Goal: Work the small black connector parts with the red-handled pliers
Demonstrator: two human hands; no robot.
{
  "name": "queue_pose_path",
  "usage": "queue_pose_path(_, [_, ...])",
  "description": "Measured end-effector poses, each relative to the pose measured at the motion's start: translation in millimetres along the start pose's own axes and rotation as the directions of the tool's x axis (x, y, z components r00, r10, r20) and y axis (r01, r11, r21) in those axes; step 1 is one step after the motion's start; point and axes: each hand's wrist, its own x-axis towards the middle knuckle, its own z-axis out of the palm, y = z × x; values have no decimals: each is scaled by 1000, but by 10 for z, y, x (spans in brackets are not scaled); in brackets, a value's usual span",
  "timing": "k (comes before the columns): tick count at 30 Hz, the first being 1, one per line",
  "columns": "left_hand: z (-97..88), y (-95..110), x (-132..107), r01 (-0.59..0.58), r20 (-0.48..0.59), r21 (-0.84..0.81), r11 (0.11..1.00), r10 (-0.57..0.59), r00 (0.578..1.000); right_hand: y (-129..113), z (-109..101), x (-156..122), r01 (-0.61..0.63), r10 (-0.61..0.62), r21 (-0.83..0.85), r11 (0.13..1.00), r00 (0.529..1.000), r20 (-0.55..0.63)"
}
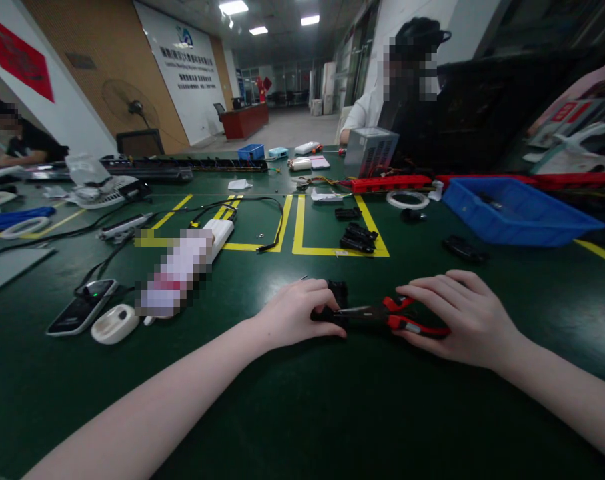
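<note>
My right hand (pixel 462 319) grips the red-and-black handles of a pair of needle-nose pliers (pixel 389 316), whose slim jaws point left. Between the thumb and fingers of my left hand (pixel 302 312) is a small black plastic part (pixel 324 315), mostly covered by them. The plier tips reach that part; whether they clamp it I cannot tell. Just behind my left fingers another black piece (pixel 338 291) shows. Farther back, several similar black parts (pixel 358 238) lie inside a yellow-taped square.
A blue bin (pixel 517 212) and a loose black part (pixel 464 249) are at the right. To the left lie a power strip (pixel 219 239), a black device with a green light (pixel 83 307) and a white case (pixel 115 325). A person (pixel 365 117) sits across the green table (pixel 302 420).
</note>
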Motion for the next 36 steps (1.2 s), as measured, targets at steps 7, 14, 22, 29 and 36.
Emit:
queue_pose_path(7, [-11, 10, -2, 17, -5, -11, 1000, -17, 1000, 24, 10, 7, -31, 29, 73, 997, 999, 24])
queue_pose_path(14, [-28, 23, 2, 47, 18, -2, 999, -47, 999, 30, 24, 23, -70, 65, 122, 990, 997, 48])
queue_pose_path(22, [-31, 37, -9, 36, 6, 30, 999, -36, 999, 16, 6, 16, -38, 38, 42, 998, 999, -1])
queue_pose_path(29, [-31, 30, -9, 53, 18, 30, 998, -54, 998, 15, 16, -5, -47, 47, 25, 999, 999, -16])
queue_pose_path(36, [-25, 17, -4, 55, 6, 31, 998, -55, 998, 16, 3, -14, -30, 29, -15, 999, 999, -24])
